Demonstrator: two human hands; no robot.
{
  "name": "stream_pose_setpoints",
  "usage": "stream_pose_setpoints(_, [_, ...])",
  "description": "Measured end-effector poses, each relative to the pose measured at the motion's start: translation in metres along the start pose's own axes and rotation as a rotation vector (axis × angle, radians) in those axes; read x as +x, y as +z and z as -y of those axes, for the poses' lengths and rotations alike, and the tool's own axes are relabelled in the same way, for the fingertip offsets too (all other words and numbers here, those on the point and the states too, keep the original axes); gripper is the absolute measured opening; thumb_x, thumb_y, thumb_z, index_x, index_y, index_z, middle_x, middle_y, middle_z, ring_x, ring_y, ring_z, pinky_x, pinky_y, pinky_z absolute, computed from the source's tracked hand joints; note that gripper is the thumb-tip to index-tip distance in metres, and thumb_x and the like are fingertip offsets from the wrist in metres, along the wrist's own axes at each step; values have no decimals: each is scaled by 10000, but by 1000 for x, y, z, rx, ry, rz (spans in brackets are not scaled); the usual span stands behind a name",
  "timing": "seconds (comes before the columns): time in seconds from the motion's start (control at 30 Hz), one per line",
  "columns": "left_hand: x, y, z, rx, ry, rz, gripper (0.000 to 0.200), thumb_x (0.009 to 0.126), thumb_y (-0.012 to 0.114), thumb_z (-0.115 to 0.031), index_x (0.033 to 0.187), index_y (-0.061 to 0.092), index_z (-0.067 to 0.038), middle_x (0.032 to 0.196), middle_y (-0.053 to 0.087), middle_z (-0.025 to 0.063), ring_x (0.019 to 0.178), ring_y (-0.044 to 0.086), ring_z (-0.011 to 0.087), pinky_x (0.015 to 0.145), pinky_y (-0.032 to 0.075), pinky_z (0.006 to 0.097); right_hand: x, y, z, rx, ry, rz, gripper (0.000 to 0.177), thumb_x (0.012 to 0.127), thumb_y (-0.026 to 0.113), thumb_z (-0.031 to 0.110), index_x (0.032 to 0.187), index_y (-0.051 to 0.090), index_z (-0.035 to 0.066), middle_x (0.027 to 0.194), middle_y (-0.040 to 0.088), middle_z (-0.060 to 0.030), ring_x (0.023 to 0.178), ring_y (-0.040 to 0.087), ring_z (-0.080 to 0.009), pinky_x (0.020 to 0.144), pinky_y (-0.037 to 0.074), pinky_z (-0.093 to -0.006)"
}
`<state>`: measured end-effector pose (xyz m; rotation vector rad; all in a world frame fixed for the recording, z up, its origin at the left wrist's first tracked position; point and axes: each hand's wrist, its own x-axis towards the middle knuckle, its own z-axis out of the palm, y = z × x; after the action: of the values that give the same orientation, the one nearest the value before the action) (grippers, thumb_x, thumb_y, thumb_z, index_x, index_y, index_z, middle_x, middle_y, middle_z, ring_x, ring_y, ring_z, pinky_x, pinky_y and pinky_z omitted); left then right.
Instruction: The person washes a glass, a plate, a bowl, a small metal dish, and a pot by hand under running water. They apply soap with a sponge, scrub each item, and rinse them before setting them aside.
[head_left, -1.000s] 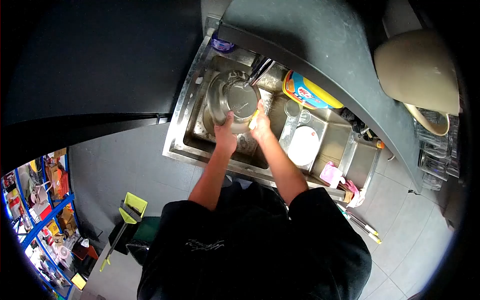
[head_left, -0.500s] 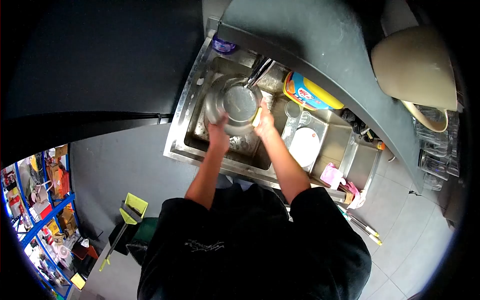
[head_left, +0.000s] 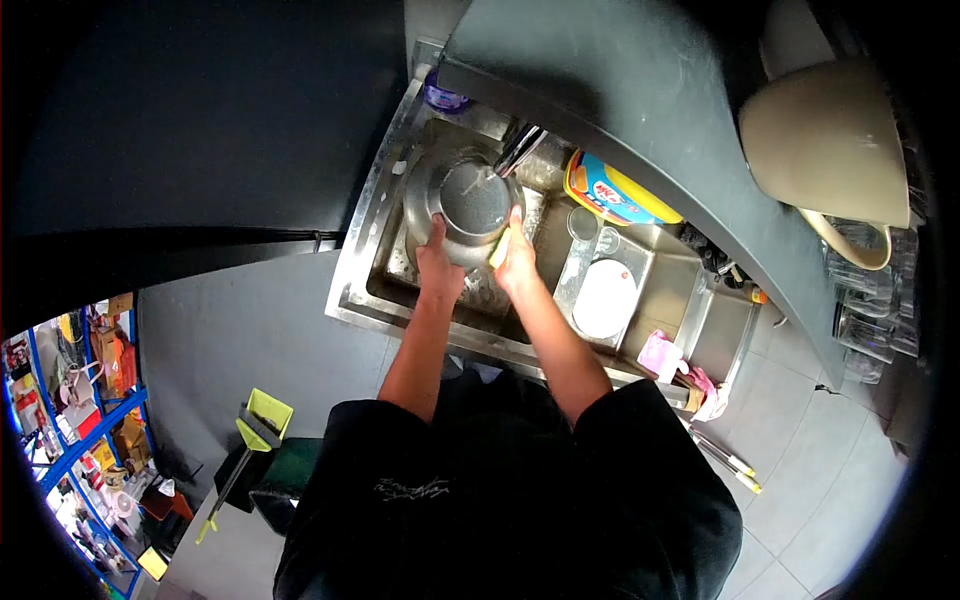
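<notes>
A round metal bowl (head_left: 424, 205) is held over the left basin of the steel sink (head_left: 350, 262), under the faucet (head_left: 519, 150). Water from the spout falls on its round middle. My left hand (head_left: 438, 268) grips the near-left edge, thumb on top and fingers hidden below. On the right edge, my right hand (head_left: 517, 262) is closed around the bowl with a yellow sponge (head_left: 499, 251) pressed between palm and metal.
Right of the basin stand two clear glasses (head_left: 582, 224) and a white plate (head_left: 604, 298). A yellow and blue detergent container (head_left: 615, 190) sits behind them. Pink cloths (head_left: 661, 355) hang at the right end. A dark shelf (head_left: 590, 70) overhangs the sink, carrying a beige mug (head_left: 825, 140).
The bowl and both hands were blurred by motion and now look steadier. My right hand and the sponge have shifted slightly left and down along the bowl's edge.
</notes>
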<state>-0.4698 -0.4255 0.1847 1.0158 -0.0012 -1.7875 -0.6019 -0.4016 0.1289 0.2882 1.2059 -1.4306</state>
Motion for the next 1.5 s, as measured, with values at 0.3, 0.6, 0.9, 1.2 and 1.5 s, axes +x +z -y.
stream_pose_setpoints(0.3, [11,-28,-7,50,-22,47,330,971,609,-226,1264,557,-83,1216,608,41,1095,576,178,927,478,360,-12,4,29,-1085,-1002,-192,475,963,526,240,1336,442,-41,1198,545,-200,1149,506,-267,1000,371,-375])
stream_pose_setpoints(0.6, [11,-33,6,200,75,279,235,948,615,-124,1168,638,-45,1077,665,15,962,610,134,838,483,294,-67,83,5,-1786,-1301,387,585,909,536,199,1451,395,31,1514,365,-173,1400,339,-336,1145,258,-496])
stream_pose_setpoints(0.9, [10,-48,-6,288,35,127,199,885,722,-211,1018,695,-66,920,679,-13,820,601,106,745,464,274,0,13,27,-1409,-1178,214,590,945,533,229,1439,354,-38,1428,431,-271,1347,389,-412,1130,292,-427])
stream_pose_setpoints(1.2, [-4,-51,-1,586,84,283,98,903,694,-147,884,699,-50,824,623,-62,775,535,70,725,432,250,-11,87,41,-1950,-1414,537,206,893,574,204,1041,698,132,1063,689,-79,999,643,-269,946,494,-417])
stream_pose_setpoints(1.5, [13,-75,4,185,-44,-12,165,933,616,-124,1088,618,-69,1077,643,10,1018,570,126,855,447,336,-28,12,7,-1521,-1366,275,601,943,554,164,1478,314,36,1542,296,-191,1373,375,-339,1133,291,-443])
